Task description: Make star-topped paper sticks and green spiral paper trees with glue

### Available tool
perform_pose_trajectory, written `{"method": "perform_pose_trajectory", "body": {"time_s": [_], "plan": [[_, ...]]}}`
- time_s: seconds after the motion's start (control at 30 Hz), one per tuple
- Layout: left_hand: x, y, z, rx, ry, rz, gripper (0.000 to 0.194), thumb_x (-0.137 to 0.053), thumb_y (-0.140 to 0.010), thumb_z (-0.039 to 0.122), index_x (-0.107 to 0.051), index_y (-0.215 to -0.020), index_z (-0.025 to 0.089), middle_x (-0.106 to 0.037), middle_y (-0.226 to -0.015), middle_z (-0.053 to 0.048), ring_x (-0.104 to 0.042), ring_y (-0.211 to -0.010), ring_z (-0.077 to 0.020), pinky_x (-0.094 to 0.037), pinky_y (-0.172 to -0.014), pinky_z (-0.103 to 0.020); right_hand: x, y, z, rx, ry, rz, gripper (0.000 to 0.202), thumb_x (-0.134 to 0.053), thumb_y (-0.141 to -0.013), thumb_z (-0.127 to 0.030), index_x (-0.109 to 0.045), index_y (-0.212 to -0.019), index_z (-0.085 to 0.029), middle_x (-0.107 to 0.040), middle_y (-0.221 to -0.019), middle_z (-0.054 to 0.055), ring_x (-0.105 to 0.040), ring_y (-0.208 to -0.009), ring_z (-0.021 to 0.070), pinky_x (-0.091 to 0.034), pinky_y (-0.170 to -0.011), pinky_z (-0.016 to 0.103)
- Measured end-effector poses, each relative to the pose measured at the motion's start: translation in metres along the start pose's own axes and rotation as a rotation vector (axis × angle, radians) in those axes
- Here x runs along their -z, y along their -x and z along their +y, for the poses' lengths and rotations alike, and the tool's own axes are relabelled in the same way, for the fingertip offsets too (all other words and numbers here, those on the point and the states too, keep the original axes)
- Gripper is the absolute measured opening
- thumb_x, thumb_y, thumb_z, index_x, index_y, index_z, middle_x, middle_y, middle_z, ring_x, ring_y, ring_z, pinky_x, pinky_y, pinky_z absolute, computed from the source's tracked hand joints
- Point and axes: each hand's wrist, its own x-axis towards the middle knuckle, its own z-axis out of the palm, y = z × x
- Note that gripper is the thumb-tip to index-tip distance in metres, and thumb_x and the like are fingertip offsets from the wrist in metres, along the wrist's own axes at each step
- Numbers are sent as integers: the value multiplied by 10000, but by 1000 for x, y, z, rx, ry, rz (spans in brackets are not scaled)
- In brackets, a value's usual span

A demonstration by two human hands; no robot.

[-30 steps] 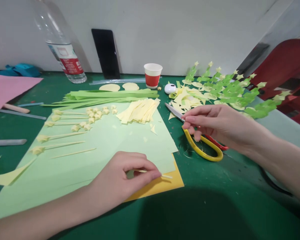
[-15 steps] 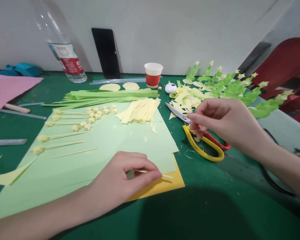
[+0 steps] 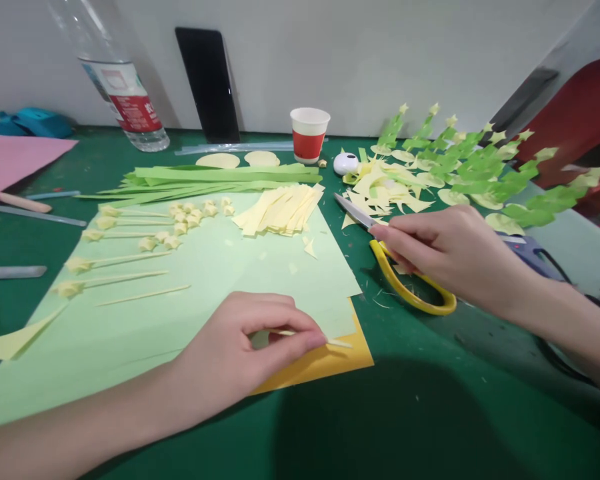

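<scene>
My left hand [image 3: 263, 350] pinches a thin pale yellow paper stick [image 3: 341, 343] above the corner of the green and orange paper. The stick's tip points right, and much of it is hidden by the fingers. My right hand [image 3: 430, 250] is closed on the scissors [image 3: 407, 297] near their pivot. They lie on the table with yellow and red handles, the red one now covered, and blades pointing to the upper left. On the green sheet [image 3: 220, 267] lie a loose paper stick [image 3: 143, 295], several sticks tipped with folded stars [image 3: 80, 265], loose stars [image 3: 187, 217] and cut yellow strips [image 3: 283, 210].
Behind are green strips [image 3: 220, 177], a paper cup [image 3: 309, 137], a phone [image 3: 210, 87] and a bottle [image 3: 130, 100]. Yellow scraps [image 3: 387, 183] and star-topped green paper plants [image 3: 480, 163] stand at the right. Pink paper [image 3: 20, 163] lies left.
My right hand has come down onto the scissors and closed around their pivot. The left hand keeps its pinch on the paper stick. The view has tilted slightly.
</scene>
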Motion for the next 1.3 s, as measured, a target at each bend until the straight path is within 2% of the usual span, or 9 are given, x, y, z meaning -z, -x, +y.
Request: {"method": "perform_pose_trajectory", "body": {"time_s": [0.07, 0.17, 0.23, 0.3, 0.37, 0.53, 0.67, 1.0, 1.3], "plan": [[0, 0, -1, -29, 7, 20, 153, -596, -782, 197, -708, -678, 181, -602, -549, 52, -497, -468, -42, -348, -437, -112, -2, -1, 3, 28, 103, 70, 466, -588, -784, -293, -340, -407, -173, -281, -351, -49, -224, -353, 62, -180, -417, 257], [0, 0, -2, -49, 19, 36, 153, -600, -782, 214, -704, -673, 193, -572, -514, 58, -452, -418, -42, -322, -397, -125, -5, -2, 6, 35, 143, 109, 85, -660, -675, -176, -581, -656, -202, -521, -538, -26, -408, -429, 95, -269, -464, 248], [0, 0, -3, -50, 21, 39, 155, -600, -783, 219, -703, -668, 202, -563, -504, 59, -447, -407, -44, -314, -385, -130, -7, -1, 3, 48, 126, 101, 194, -632, -675, -166, -633, -863, -215, -600, -689, 3, -470, -486, 116, -311, -487, 257], [0, 0, -4, -63, 21, 41, 155, -600, -786, 211, -705, -673, 210, -583, -526, 61, -469, -423, -42, -319, -392, -123, -9, 3, -3, 65, 45, 41, 126, -595, -725, -253, -661, -826, -215, -621, -717, 18, -483, -513, 123, -312, -470, 253], [0, 0, -5, -86, 16, 44, 153, -600, -788, 200, -708, -681, 217, -603, -552, 66, -481, -439, -36, -320, -403, -114, -11, 9, -11, 30, -123, -75, 175, -542, -774, -323, -667, -706, -221, -614, -656, 9, -443, -472, 102, -264, -408, 231], [0, 2, -6, -122, 15, 56, 160, -598, -790, 201, -708, -675, 220, -575, -525, 71, -436, -418, -31, -293, -390, -115, -20, 19, -28, -201, -509, -569, 372, -434, -840, -403, -595, -580, -190, -408, -449, -18, -298, -388, 69, -197, -344, 201], [-2, 1, -4, -152, 19, 63, 168, -595, -790, 197, -710, -669, 219, -573, -518, 66, -426, -413, -34, -298, -392, -117, -25, 21, -37, -334, -710, -711, 428, -457, -820, -496, -540, -560, -167, -376, -479, -21, -320, -432, 69, -252, -373, 182], [-2, 4, -3, -164, -121, 25, 182, -577, -799, 256, -716, -683, 238, -589, -526, 32, -480, -442, -71, -354, -427, -146, -32, 28, -38, -324, -773, -733, 342, -441, -867, -362, -538, -605, -163, -354, -494, -40, -314, -439, 51, -219, -362, 162], [-4, 6, -3, -292, -225, 46, 217, -518, -851, 199, -642, -678, 154, -546, -527, 34, -452, -452, -59, -354, -439, -135, -29, 27, -33, -337, -830, -705, 352, -523, -824, -415, -465, -574, -175, -305, -490, -57, -250, -425, 51, -182, -351, 163]]}}
